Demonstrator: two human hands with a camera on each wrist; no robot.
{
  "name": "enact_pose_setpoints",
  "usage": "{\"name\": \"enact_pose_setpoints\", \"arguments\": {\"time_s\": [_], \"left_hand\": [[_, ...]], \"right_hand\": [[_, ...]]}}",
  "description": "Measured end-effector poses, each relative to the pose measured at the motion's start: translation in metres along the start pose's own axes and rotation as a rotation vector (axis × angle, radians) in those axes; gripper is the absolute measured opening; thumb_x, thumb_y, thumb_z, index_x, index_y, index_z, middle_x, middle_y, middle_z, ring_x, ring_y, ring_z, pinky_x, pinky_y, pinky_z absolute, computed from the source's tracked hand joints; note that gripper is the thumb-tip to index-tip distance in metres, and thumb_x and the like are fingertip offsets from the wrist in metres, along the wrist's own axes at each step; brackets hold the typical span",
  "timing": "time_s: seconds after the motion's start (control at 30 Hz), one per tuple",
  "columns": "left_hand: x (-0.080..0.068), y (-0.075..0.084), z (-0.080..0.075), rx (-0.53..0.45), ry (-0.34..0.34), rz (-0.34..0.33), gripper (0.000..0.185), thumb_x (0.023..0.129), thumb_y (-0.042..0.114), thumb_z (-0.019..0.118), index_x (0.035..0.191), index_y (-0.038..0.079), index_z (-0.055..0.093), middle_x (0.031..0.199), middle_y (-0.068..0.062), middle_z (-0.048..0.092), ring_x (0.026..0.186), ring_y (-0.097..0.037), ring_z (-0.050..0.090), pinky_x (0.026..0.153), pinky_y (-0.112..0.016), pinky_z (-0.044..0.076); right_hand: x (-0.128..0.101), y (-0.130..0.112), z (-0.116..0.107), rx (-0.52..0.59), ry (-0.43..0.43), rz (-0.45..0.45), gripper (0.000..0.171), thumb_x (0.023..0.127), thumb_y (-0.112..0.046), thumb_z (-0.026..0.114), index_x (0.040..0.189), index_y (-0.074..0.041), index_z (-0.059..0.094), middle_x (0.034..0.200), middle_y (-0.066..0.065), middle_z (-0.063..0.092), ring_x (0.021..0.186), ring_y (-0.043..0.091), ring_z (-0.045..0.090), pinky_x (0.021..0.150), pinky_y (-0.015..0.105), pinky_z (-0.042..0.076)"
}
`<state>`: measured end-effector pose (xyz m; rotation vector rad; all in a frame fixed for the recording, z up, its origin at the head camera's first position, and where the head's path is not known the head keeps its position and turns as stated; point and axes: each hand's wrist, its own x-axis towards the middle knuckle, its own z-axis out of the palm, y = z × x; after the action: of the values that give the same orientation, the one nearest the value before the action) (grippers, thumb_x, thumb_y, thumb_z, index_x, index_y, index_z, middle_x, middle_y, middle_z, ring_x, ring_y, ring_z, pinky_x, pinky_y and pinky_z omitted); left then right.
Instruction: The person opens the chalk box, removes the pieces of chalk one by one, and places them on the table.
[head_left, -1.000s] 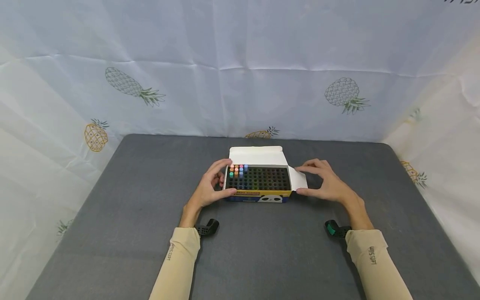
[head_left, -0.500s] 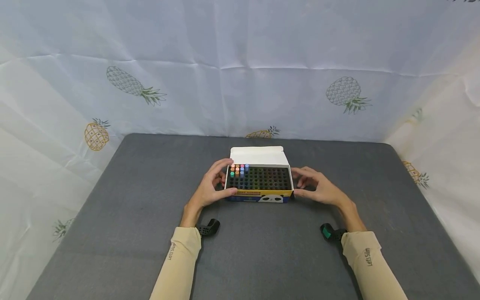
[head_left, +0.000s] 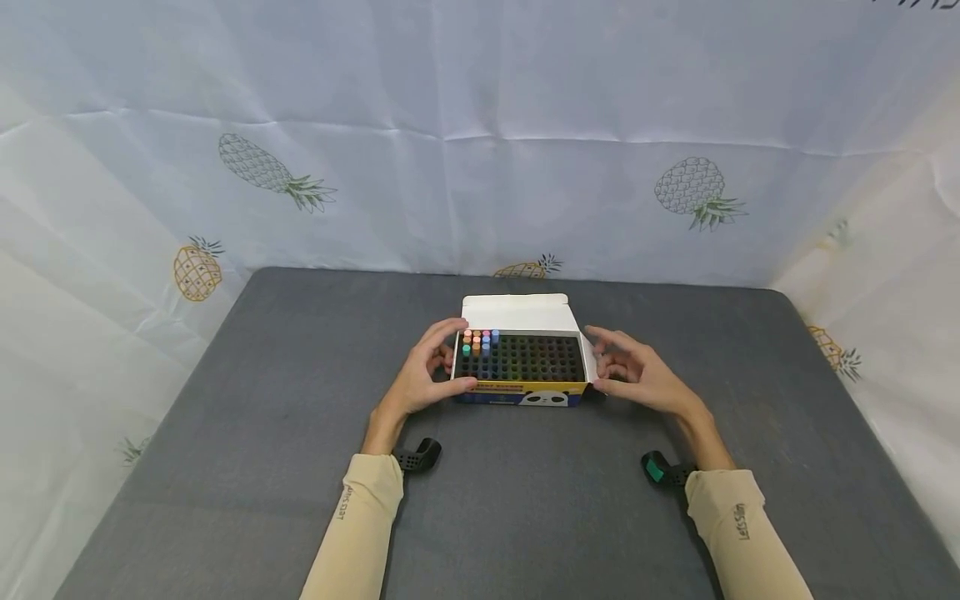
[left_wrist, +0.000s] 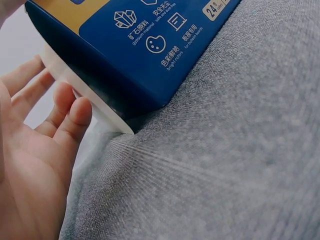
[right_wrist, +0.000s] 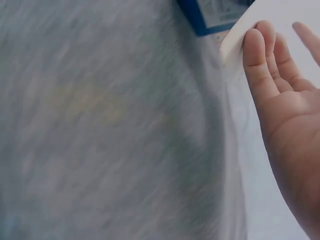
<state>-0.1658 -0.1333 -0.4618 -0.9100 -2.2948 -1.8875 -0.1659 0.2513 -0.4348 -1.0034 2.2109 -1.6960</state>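
A blue and yellow chalk box [head_left: 525,392] with a panda print stands on the table in the head view, its top open. Inside is a black holder [head_left: 536,358] with rows of holes; several coloured chalk sticks [head_left: 476,340] fill its back left corner. My left hand [head_left: 416,379] holds the box's left end, thumb at the front and index finger at the back. In the left wrist view, its other fingers touch the white left end flap [left_wrist: 82,90]. My right hand [head_left: 648,379] is at the right end, fingertips against the outer side of the white right flap [right_wrist: 232,50].
The white lid [head_left: 517,312] stands raised along the box's back edge. Dark grey cloth covers the table [head_left: 525,500]. A white curtain [head_left: 480,192] with pineapple prints hangs behind and at both sides.
My right hand has moved left towards the box. The right flap swung from spread outward to upright, then leaned slightly outward again. My left hand has kept its place on the box.
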Motion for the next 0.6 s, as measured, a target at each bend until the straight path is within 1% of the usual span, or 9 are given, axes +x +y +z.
{"name": "enact_pose_setpoints", "arguments": {"time_s": [0.1,0.17,0.23,0.33,0.43,0.5,0.57,0.6], "left_hand": [[-0.001,0.000,0.000,-0.003,0.000,0.000,0.077,0.088,0.024,0.082,0.152,0.004,0.045,0.157,-0.018,0.037,0.077,-0.024,0.042,0.068,-0.029,0.042],[-0.001,-0.001,0.000,-0.011,-0.001,0.000,0.077,0.087,0.020,0.082,0.152,0.003,0.045,0.157,-0.018,0.037,0.077,-0.026,0.042,0.069,-0.030,0.042],[-0.001,-0.001,0.000,-0.017,0.001,-0.006,0.077,0.086,0.017,0.083,0.152,0.003,0.045,0.157,-0.017,0.037,0.077,-0.027,0.042,0.069,-0.030,0.043],[0.000,-0.002,0.000,-0.020,0.003,-0.013,0.078,0.086,0.018,0.083,0.152,0.002,0.045,0.157,-0.017,0.038,0.077,-0.027,0.042,0.070,-0.030,0.043],[0.000,-0.002,0.000,-0.018,0.004,-0.017,0.079,0.086,0.023,0.084,0.152,0.002,0.045,0.157,-0.016,0.038,0.078,-0.028,0.041,0.070,-0.029,0.043],[0.001,-0.001,0.000,-0.018,0.005,-0.014,0.079,0.086,0.024,0.084,0.151,0.002,0.045,0.157,-0.016,0.038,0.077,-0.028,0.041,0.070,-0.029,0.042],[0.001,-0.001,0.000,-0.018,0.005,-0.011,0.079,0.086,0.025,0.084,0.151,0.001,0.045,0.156,-0.017,0.038,0.077,-0.027,0.041,0.069,-0.029,0.042],[0.001,-0.001,0.000,-0.019,0.005,-0.008,0.079,0.086,0.025,0.084,0.151,0.001,0.045,0.156,-0.017,0.038,0.077,-0.027,0.041,0.069,-0.029,0.042]], "right_hand": [[0.005,-0.007,0.002,-0.004,0.025,-0.051,0.061,0.092,0.016,0.062,0.146,0.021,0.035,0.111,0.016,0.050,0.088,0.007,0.059,0.067,0.026,0.051],[0.011,-0.012,0.004,-0.015,0.059,-0.065,0.054,0.092,0.015,0.061,0.142,0.021,0.041,0.107,0.015,0.051,0.089,0.008,0.057,0.069,0.025,0.049],[0.017,-0.019,0.007,-0.031,0.098,-0.068,0.048,0.093,0.014,0.061,0.138,0.022,0.046,0.106,0.016,0.053,0.089,0.008,0.054,0.072,0.023,0.048],[0.027,-0.028,0.011,-0.044,0.149,-0.054,0.041,0.094,0.011,0.062,0.134,0.017,0.053,0.104,0.014,0.056,0.088,0.009,0.052,0.075,0.021,0.047],[0.037,-0.035,0.017,-0.047,0.181,-0.060,0.037,0.093,0.010,0.064,0.130,0.007,0.063,0.100,0.005,0.058,0.083,0.009,0.052,0.073,0.022,0.047],[0.044,-0.038,0.021,-0.054,0.195,-0.079,0.034,0.092,0.010,0.065,0.125,0.001,0.068,0.096,-0.001,0.059,0.077,0.010,0.050,0.068,0.024,0.046],[0.051,-0.039,0.027,-0.055,0.203,-0.103,0.031,0.092,0.010,0.066,0.121,0.002,0.070,0.092,-0.005,0.058,0.072,0.010,0.048,0.064,0.026,0.043],[0.054,-0.040,0.030,-0.051,0.205,-0.112,0.028,0.091,0.010,0.066,0.118,0.005,0.070,0.090,-0.005,0.058,0.069,0.011,0.048,0.062,0.027,0.042]]}}
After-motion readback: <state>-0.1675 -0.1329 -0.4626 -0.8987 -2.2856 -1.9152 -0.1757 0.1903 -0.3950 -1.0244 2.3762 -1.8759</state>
